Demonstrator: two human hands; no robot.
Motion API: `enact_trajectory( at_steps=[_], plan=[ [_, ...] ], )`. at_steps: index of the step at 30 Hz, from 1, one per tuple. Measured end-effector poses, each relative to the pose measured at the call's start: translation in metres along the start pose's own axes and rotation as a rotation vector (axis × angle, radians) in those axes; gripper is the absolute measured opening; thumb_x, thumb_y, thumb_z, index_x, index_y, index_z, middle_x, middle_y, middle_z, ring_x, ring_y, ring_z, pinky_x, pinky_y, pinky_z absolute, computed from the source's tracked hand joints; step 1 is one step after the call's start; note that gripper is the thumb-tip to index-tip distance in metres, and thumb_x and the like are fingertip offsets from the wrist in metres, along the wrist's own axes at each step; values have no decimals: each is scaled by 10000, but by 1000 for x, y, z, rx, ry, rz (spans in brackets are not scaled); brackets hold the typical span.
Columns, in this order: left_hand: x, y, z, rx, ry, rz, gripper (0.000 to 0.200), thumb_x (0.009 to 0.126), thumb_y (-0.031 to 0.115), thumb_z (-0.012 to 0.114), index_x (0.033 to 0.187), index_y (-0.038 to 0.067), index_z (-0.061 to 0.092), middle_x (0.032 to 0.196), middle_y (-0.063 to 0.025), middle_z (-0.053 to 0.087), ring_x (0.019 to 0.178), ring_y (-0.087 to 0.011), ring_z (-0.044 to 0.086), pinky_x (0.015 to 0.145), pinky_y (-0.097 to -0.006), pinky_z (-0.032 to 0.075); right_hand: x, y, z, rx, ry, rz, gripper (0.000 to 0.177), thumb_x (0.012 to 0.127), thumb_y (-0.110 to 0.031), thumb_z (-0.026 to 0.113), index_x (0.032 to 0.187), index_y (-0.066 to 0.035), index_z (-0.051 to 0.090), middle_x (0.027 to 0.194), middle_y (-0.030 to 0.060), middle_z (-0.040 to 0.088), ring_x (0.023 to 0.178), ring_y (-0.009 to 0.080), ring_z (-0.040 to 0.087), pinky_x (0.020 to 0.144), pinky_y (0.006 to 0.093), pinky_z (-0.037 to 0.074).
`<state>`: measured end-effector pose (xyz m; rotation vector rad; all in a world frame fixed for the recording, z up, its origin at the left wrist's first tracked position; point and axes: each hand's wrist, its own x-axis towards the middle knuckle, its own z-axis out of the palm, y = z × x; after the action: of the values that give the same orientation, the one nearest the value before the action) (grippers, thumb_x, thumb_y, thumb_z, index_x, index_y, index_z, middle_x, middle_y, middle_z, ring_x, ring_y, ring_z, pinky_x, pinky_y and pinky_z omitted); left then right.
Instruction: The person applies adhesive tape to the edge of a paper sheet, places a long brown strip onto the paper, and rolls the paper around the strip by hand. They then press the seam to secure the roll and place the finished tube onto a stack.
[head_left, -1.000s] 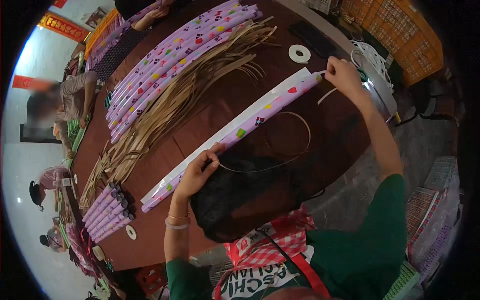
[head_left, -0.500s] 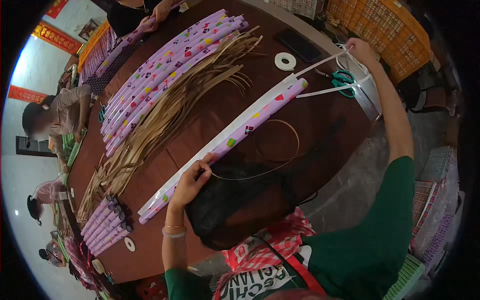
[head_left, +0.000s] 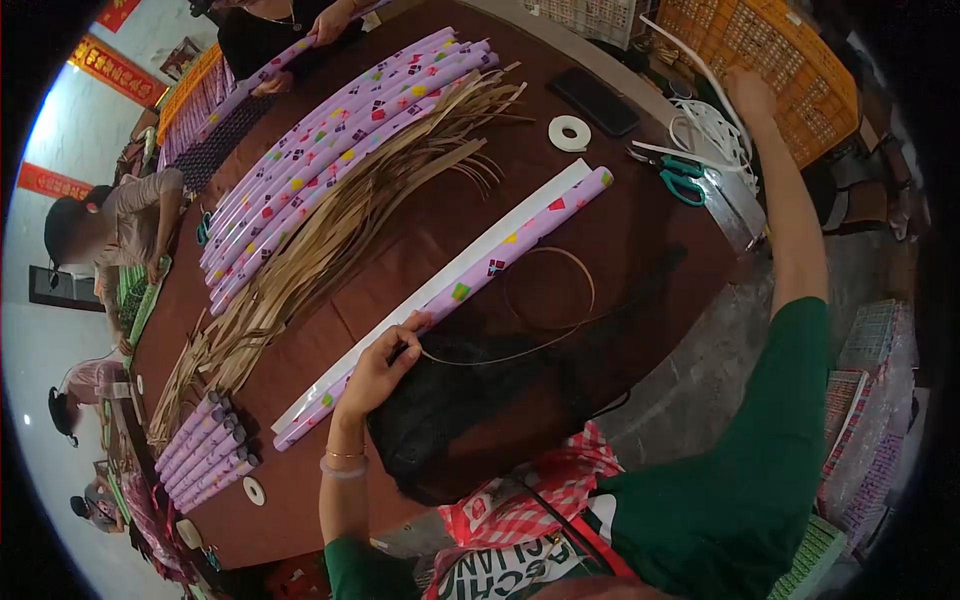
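Note:
My left hand [head_left: 382, 368] is closed on the lower half of a purple patterned roll [head_left: 460, 291], fingertips pressed to its surface. A white strip of the sheet shows along the roll's far side. From beside my left fingers a thin brown strip [head_left: 563, 252] curls in a loop over the table. My right hand [head_left: 752, 98] is raised at the far right, fingers slightly blurred, on a narrow white strip [head_left: 690, 47] whose free end sticks up to the left. Below it lies a loose tangle of white strip [head_left: 712, 128]. Teal-handled scissors [head_left: 683, 182] lie beside the tangle.
Purple rolls [head_left: 340, 130] and a bundle of brown strips [head_left: 330, 240] cover the table's far side. A white tape roll [head_left: 569, 133] and black phone [head_left: 596, 101] lie near the far edge. Dark mesh [head_left: 440, 410] lies near me. Co-workers sit leftward; an orange crate [head_left: 790, 70] stands right.
My right hand has moved outward and away from the roll, drawing the white strip off its upper end; the strip's end now points up in the air. My left hand stays on the roll.

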<state>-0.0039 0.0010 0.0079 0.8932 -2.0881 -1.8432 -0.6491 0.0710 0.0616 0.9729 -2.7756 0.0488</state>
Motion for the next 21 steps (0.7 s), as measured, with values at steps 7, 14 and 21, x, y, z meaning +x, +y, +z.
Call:
enact_trajectory(
  at_steps=[7,14,21],
  plan=[
    [0,-10,-2,-12,-5,23,19,892,-3,503,894,15,499,1346,-167,444,1291,-230,368,1048,-332,282,-76,-112,51,516,133,-912,179,887,-162,511,979,-94,648,963,66,595,900,277,571,765,392,462],
    [1,3,0,-16,-4,4,30,904,22,508,878,12,495,1350,-161,441,1290,-229,369,1052,-323,274,-139,-193,38,500,-228,-1200,259,858,-47,468,991,-139,671,967,45,585,961,228,541,846,383,381],
    [0,1,-1,-11,-16,-12,47,908,44,513,871,32,486,1362,-146,431,1302,-227,346,1056,-349,267,-143,-205,52,416,-278,-1235,349,828,12,449,1009,-180,678,967,30,568,947,215,533,832,351,355]
  ],
)
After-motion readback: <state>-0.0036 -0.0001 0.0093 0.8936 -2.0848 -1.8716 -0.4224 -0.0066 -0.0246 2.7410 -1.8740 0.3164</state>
